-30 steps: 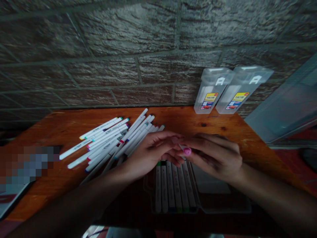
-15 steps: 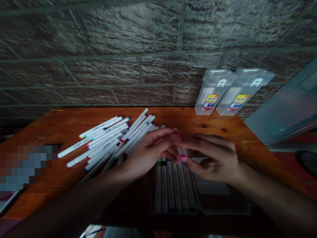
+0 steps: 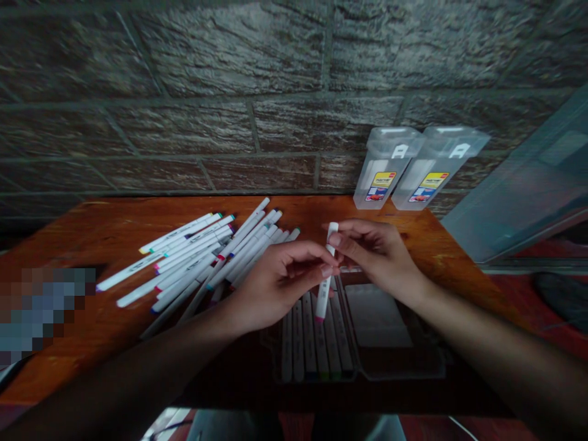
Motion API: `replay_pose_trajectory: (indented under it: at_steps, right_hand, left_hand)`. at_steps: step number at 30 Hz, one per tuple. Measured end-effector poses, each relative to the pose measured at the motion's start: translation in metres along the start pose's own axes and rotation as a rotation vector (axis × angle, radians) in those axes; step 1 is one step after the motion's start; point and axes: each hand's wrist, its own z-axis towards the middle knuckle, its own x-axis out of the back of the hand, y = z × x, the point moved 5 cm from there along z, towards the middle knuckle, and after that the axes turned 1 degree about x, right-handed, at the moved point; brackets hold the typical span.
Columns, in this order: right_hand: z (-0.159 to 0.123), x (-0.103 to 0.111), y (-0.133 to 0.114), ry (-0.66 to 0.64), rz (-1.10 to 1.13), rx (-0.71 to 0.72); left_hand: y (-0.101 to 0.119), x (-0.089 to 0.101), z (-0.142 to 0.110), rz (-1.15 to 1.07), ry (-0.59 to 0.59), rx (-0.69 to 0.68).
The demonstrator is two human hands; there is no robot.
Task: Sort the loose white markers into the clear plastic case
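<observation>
**Holding a slim white marker with a magenta end (image 3: 323, 297) in mid-air**

At my far left, a pixelated object (image 3: 41, 318) is resting at the edge of the brown wooden table (image 3: 108, 233); I cannot tell what it is. Beside it, a loose pile of white stick-shaped markers with coloured ends (image 3: 193, 248) is lying slantwise on the table, many of them overlapping.

My left hand (image 3: 280, 278) is partly covering the pile's right side. Its thumb and fingertips are pinching the white marker around the middle. The marker is slanting in the air, its magenta end pointing down toward me, above six white markers (image 3: 298, 343) that are lying side by side in the left half of an open, clear plastic case (image 3: 353, 337). The case's right half is lying flat, with a pale rectangular insert (image 3: 379, 315) showing in it.

My right hand (image 3: 383, 254) is gripping the same marker near its upper, white end. Beyond that hand, two tall, translucent plastic boxes (image 3: 376, 171) with yellow-and-blue labels are standing side by side just in front of a rough grey-brown stone-block wall (image 3: 206, 61). Farther right, a smooth grey upright surface (image 3: 514, 202) is rising past the table's edge, and a dark, unclear object (image 3: 563, 300) is lying on the red floor (image 3: 509, 294).
</observation>
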Motion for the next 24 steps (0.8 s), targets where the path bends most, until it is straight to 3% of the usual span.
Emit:
replay_pose_trajectory:
  at_steps: [8, 11, 14, 20, 24]
  right_hand:
    - [0.002, 0.007, 0.006, 0.047, 0.242, -0.189]
    - [0.011, 0.022, 0.011, 0.028, 0.207, -0.264]
    - [0.015, 0.033, 0.017, -0.116, 0.149, -0.386]
    - [0.010, 0.034, 0.022, -0.371, 0.054, -0.518]
    - [0.005, 0.028, 0.023, -0.480, 0.010, -0.559]
  left_hand:
    - [-0.004, -0.005, -0.002, 0.059, -0.048, -0.101]
    - [0.002, 0.000, -0.006, 0.284, 0.035, -0.204]
    - [0.013, 0.003, -0.009, 0.563, 0.082, -0.324]
    - [0.023, -0.017, -0.015, 0.767, -0.215, -0.561]
    - [0.027, -0.027, -0.023, 0.830, -0.286, -0.683]
